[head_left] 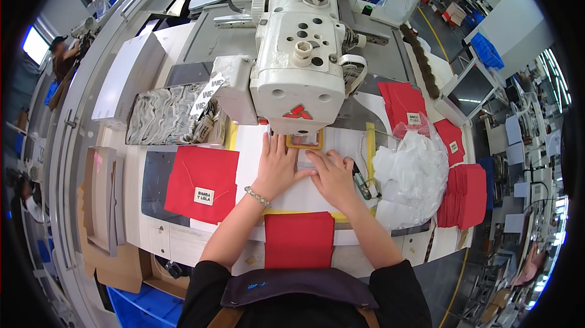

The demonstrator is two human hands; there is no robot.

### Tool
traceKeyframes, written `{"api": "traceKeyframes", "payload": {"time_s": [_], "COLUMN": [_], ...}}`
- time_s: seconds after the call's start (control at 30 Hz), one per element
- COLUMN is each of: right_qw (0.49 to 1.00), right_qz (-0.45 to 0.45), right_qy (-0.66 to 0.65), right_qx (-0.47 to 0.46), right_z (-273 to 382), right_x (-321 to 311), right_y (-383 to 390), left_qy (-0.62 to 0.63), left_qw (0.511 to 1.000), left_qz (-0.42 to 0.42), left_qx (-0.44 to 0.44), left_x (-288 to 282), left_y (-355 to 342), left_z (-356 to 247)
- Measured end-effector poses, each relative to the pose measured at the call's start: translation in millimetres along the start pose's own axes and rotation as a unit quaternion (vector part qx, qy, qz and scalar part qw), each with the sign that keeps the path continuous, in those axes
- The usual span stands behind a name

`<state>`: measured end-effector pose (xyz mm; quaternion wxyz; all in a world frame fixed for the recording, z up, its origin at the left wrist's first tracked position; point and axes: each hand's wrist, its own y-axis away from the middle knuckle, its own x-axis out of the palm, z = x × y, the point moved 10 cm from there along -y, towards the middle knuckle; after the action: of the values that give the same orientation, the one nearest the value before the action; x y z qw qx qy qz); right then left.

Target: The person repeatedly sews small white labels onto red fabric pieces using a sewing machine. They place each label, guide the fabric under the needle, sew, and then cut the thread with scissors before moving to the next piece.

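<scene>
My left hand [279, 166] lies open on a white sheet [250, 136], its fingers stretched toward a yellow-framed plate [304, 144] under the white sewing machine head [295, 84]. My right hand [329, 175] rests open beside it, index finger extended and other fingertips slightly bent, on pale material beneath the needle area. Small green-and-black snips [365, 185] lie against the right side of my right hand. A red fabric piece with a pale label [201, 169] is left of my hands; folded red fabric [298, 242] lies between my forearms. The needle is hidden.
At the left are a box of label strips [164, 121], a white box [128, 78] and an open carton [100, 200]. At the right sit crumpled white pieces [408, 181], red stacks [463, 197] and a screen [468, 87]. Other people work at far left [64, 57].
</scene>
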<state>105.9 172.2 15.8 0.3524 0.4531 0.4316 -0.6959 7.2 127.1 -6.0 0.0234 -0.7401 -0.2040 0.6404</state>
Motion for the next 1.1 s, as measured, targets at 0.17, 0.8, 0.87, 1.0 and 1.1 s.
{"api": "traceKeyframes", "payload": {"time_s": [0.17,0.8,0.87,1.0,1.1], "right_qw": [1.000,1.000,1.000,1.000,1.000], "right_qz": [-0.009,0.007,0.003,-0.002,0.011], "right_qy": [-0.003,-0.022,-0.018,-0.019,-0.025], "right_qx": [-0.001,-0.013,-0.011,-0.011,-0.008], "right_z": [0,-8,-9,-13,-15], "right_x": [-3,-1,0,4,6], "right_y": [0,0,1,3,2], "left_qy": [-0.012,0.099,0.087,0.089,0.089], "left_qw": [0.998,0.994,0.995,0.995,0.995], "left_qz": [-0.017,0.038,0.014,-0.014,-0.019], "left_qx": [-0.063,0.023,0.038,0.044,0.051], "left_x": [-7,-62,-66,-61,-51], "left_y": [2,13,8,-2,-9], "left_z": [10,-40,-45,-45,-43]}}
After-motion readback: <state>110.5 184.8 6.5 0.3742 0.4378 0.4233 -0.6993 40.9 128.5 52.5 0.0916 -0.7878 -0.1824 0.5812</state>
